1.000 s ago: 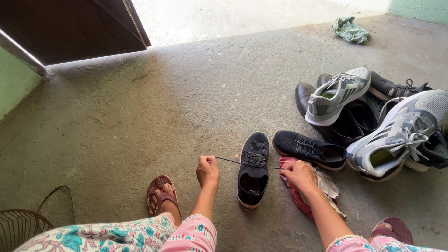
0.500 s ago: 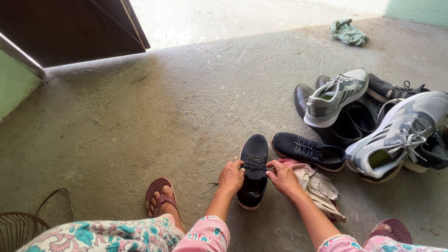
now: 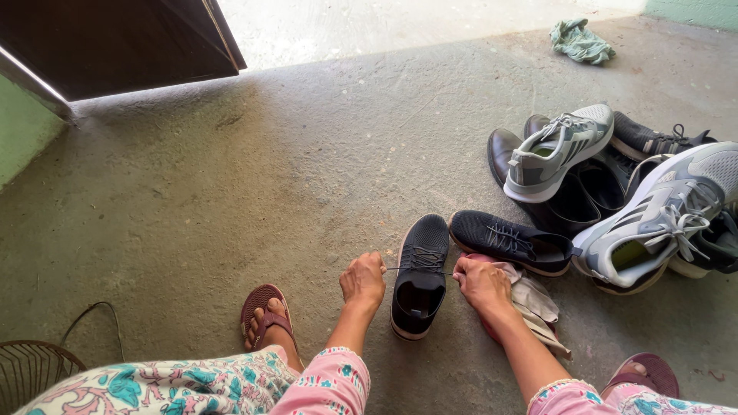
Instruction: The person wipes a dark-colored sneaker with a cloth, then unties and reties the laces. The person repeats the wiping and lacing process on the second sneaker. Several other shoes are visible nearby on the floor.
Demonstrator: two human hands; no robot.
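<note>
- head view: the left hand [image 3: 363, 280] is pinching one end of a dark lace [image 3: 419, 270], fingers closed on it.
- the right hand [image 3: 482, 283] is gripping the other end, resting on a crumpled cloth [image 3: 534, 301].
- the black shoe [image 3: 420, 277] is lying on the floor [image 3: 231, 192] between both hands.
- its mate [image 3: 509, 242] is lying just beyond the right hand.
</note>
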